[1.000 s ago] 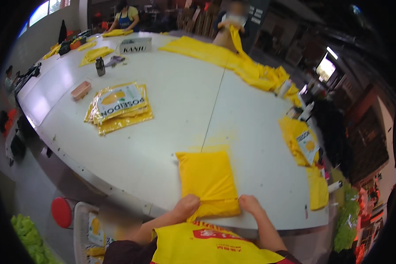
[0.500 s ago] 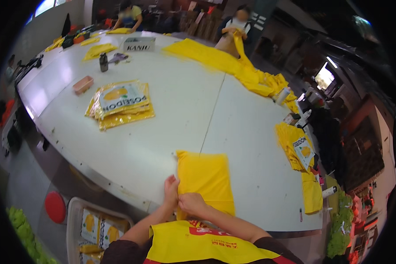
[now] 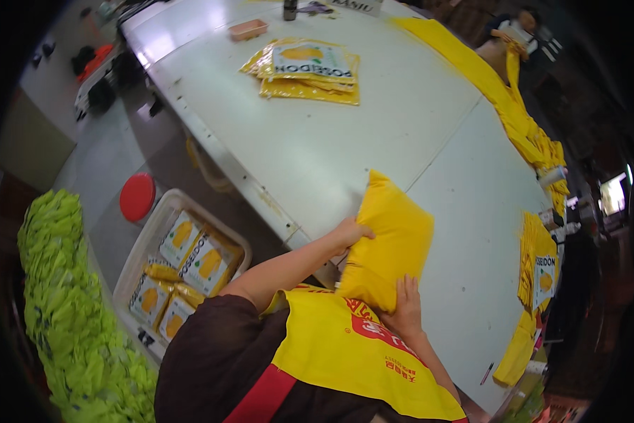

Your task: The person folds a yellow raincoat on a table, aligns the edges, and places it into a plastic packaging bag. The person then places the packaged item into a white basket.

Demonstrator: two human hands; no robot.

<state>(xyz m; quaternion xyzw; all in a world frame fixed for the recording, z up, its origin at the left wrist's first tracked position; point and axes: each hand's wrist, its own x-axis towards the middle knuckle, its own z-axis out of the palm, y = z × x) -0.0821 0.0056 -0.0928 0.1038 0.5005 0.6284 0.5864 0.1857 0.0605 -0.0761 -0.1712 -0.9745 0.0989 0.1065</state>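
Observation:
A puffed, pillow-shaped bundle of folded yellow cloth point(image 3: 391, 236) lies at the table's near edge, close to my body and tilted, one corner pointing away. My left hand point(image 3: 346, 235) grips its left edge, with the thumb over the top and the other fingers partly hidden. Against the lower right side rests my right hand point(image 3: 406, 310), its fingers stretched out along the cloth. The bundle's near end meets my yellow apron point(image 3: 331, 338).
Flat yellow packets point(image 3: 306, 70) are stacked farther up the white table point(image 3: 331, 148). Long yellow cloth point(image 3: 500, 99) runs along the far right edge, where another person point(image 3: 511, 42) handles it. At lower left stand a bin point(image 3: 172, 201) of packets, a red stool point(image 3: 138, 197) and a lime-green heap point(image 3: 70, 303).
My view has swung left and down. The bundle has turned from nearly straight to tilted. My hands, earlier together at its left near edge, are now apart on opposite sides.

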